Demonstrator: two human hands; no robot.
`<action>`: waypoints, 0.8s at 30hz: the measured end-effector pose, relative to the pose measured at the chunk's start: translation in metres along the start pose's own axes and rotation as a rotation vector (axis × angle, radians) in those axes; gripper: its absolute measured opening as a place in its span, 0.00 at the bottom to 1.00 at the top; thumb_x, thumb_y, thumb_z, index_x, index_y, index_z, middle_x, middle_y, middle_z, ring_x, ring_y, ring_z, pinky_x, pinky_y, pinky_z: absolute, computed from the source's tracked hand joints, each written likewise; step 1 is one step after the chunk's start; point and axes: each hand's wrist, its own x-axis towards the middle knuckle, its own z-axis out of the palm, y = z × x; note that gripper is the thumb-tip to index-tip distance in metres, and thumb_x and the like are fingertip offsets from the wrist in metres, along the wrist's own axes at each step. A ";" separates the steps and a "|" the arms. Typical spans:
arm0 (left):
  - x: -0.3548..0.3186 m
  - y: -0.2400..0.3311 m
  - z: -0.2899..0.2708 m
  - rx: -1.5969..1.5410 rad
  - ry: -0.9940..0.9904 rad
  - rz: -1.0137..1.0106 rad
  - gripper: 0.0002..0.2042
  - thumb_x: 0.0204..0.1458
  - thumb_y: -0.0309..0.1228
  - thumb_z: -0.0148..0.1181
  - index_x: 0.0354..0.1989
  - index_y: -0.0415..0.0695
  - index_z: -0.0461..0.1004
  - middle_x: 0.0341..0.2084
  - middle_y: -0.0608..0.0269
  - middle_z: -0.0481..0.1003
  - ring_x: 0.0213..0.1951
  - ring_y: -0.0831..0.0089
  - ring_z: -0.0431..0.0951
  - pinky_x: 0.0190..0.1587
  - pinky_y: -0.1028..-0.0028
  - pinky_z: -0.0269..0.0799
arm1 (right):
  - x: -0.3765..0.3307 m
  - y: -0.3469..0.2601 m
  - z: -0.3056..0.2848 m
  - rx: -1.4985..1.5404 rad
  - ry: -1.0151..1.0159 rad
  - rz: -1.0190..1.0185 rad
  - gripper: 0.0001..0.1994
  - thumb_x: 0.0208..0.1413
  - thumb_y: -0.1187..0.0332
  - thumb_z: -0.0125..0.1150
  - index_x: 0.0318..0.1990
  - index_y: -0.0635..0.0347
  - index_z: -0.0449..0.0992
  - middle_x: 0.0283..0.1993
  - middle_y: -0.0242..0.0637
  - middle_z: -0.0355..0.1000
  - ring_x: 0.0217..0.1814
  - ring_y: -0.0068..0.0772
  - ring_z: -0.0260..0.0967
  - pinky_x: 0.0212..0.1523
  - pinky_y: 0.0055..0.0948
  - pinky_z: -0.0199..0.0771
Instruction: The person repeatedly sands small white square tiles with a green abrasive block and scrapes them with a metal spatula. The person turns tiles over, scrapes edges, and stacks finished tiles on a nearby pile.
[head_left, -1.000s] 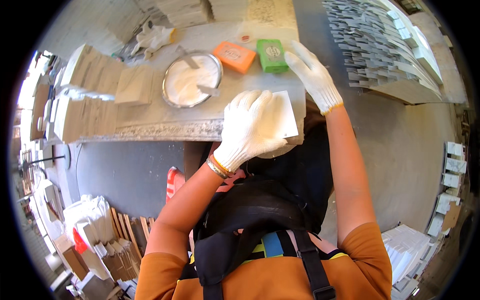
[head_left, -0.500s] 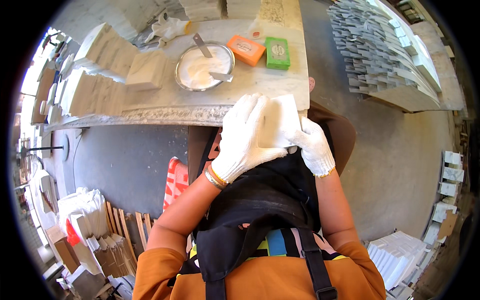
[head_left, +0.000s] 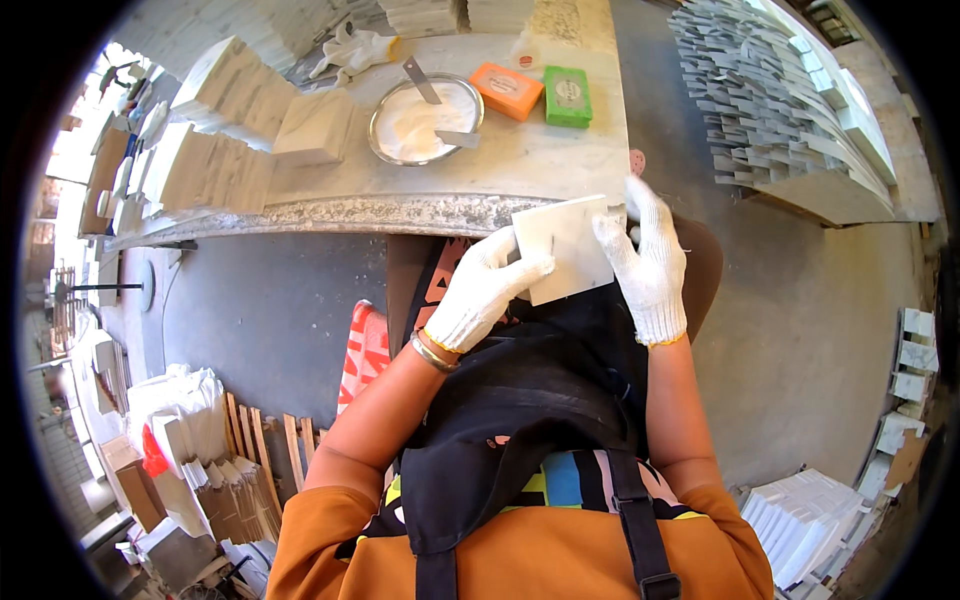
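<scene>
A square white stone tile (head_left: 565, 245) is held in front of my chest, just below the front edge of the stone table (head_left: 400, 210). My left hand (head_left: 485, 285), in a white knit glove, grips the tile's left lower edge. My right hand (head_left: 645, 260), gloved too, holds its right edge with fingers near the top corner. A black apron covers my lap under the tile.
On the table stand a metal bowl of white paste (head_left: 425, 120) with two scrapers, an orange box (head_left: 507, 90), a green box (head_left: 567, 96), spare gloves (head_left: 350, 48) and stacked beige tiles (head_left: 235, 130). Grey tile stacks (head_left: 780, 110) lie right; more tiles (head_left: 810, 515) on the floor.
Both hands brought the tile off the table down to my chest. My right hand left the green box, joined the tile, and now the hands are spread to its two edges.
</scene>
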 end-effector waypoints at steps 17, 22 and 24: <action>-0.007 -0.012 -0.009 -0.149 0.052 -0.036 0.23 0.58 0.28 0.62 0.62 0.35 0.70 0.48 0.61 0.78 0.43 0.74 0.81 0.41 0.75 0.80 | 0.040 0.048 -0.004 0.050 -0.023 0.090 0.20 0.61 0.61 0.63 0.58 0.59 0.77 0.53 0.42 0.77 0.57 0.39 0.74 0.59 0.33 0.71; 0.000 -0.020 -0.016 -0.290 0.039 -0.069 0.24 0.58 0.28 0.64 0.62 0.33 0.69 0.49 0.59 0.78 0.47 0.70 0.81 0.47 0.70 0.80 | 0.018 0.018 -0.005 0.644 -0.149 0.405 0.22 0.67 0.63 0.61 0.62 0.69 0.73 0.58 0.37 0.74 0.59 0.25 0.70 0.61 0.25 0.68; 0.000 -0.019 -0.015 -0.346 0.033 -0.091 0.24 0.58 0.29 0.64 0.62 0.33 0.69 0.49 0.58 0.78 0.47 0.70 0.81 0.48 0.69 0.80 | 0.011 0.009 -0.007 0.725 -0.192 0.448 0.23 0.66 0.63 0.61 0.63 0.68 0.73 0.59 0.38 0.74 0.60 0.24 0.69 0.63 0.25 0.66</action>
